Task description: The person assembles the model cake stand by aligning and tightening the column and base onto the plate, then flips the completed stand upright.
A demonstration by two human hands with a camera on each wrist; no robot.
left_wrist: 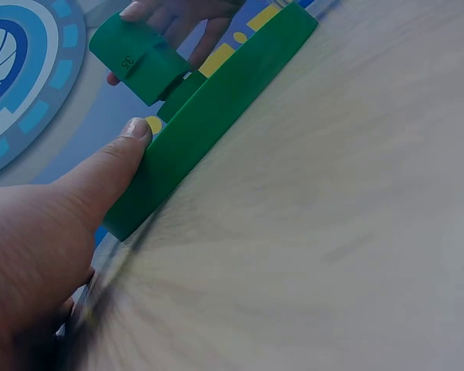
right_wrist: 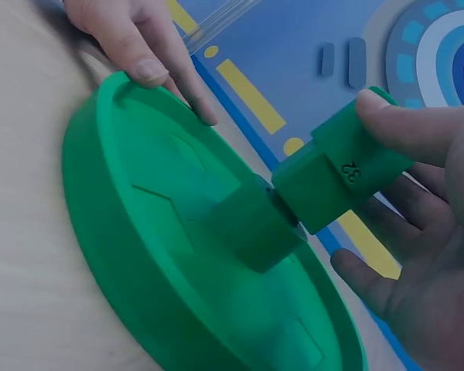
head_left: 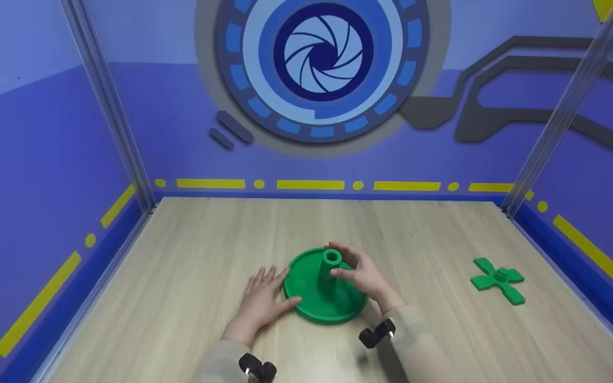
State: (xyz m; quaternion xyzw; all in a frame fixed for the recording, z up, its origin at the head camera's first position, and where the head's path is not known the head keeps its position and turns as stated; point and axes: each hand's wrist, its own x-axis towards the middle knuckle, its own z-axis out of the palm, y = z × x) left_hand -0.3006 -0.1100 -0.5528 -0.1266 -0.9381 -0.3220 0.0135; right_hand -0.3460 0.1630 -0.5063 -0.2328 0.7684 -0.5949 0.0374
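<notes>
A round green tray (head_left: 328, 320) with a raised rim lies on the wooden table, a short round post (right_wrist: 251, 232) rising from its middle. My left hand (head_left: 261, 303) rests against the tray's left side, fingers spread and straight, with the thumb on the rim. Between the thumb and fingers of my right hand (head_left: 365, 275) is a green hollow tube (right_wrist: 336, 166) with a small number on its side. The tube stands in line over the post, its lower end right at the post's top and slightly tilted in the right wrist view.
A green cross-shaped piece (head_left: 500, 279) with a round knob in its middle lies on the table to the right. Blue printed walls (head_left: 306, 165) enclose the back and sides, with metal posts (head_left: 120, 111) at the rear corners.
</notes>
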